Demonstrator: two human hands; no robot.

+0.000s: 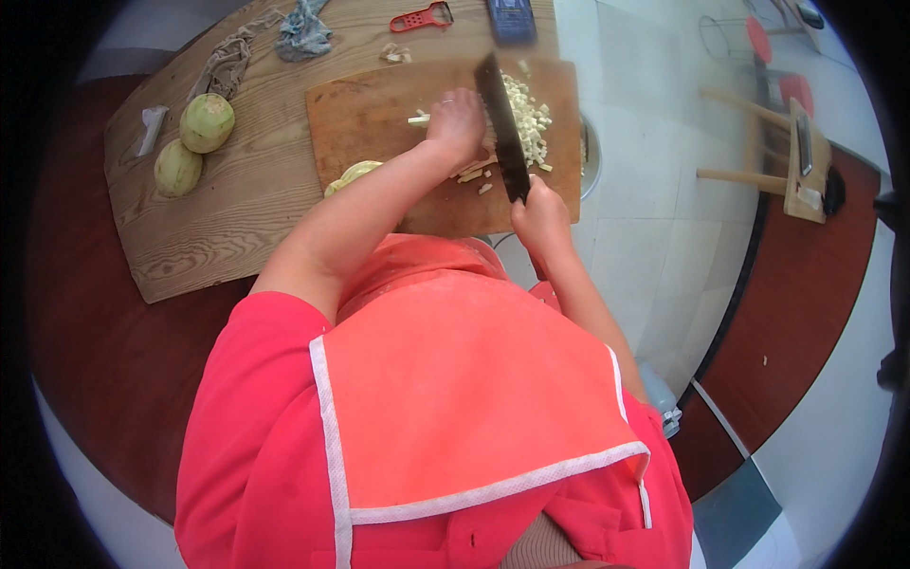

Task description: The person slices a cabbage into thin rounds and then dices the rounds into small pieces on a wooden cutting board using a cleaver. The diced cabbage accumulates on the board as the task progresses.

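Note:
My right hand (pixel 544 217) grips the handle of a dark cleaver (pixel 503 128), its blade standing on edge over a wooden cutting board (pixel 370 117). Close along the blade's left side, my left hand (pixel 456 126) holds down pale vegetable strips (pixel 475 171), mostly covered by the fingers. Small diced vegetable pieces (pixel 527 117) are heaped to the right of the blade. Pale green vegetable slices (pixel 351 175) lie at the board's near left, partly behind my left forearm. Two round, peeled pale green vegetables (pixel 207 123) rest on the wooden table (pixel 234 213) at left.
A red peeler (pixel 421 17), a blue packet (pixel 512 20), a grey-blue cloth (pixel 304 32) and a brown cloth (pixel 227 64) lie along the table's far side. Under the board's right edge stands a pale basin (pixel 592 160). A wooden stool (pixel 803 171) is farther right.

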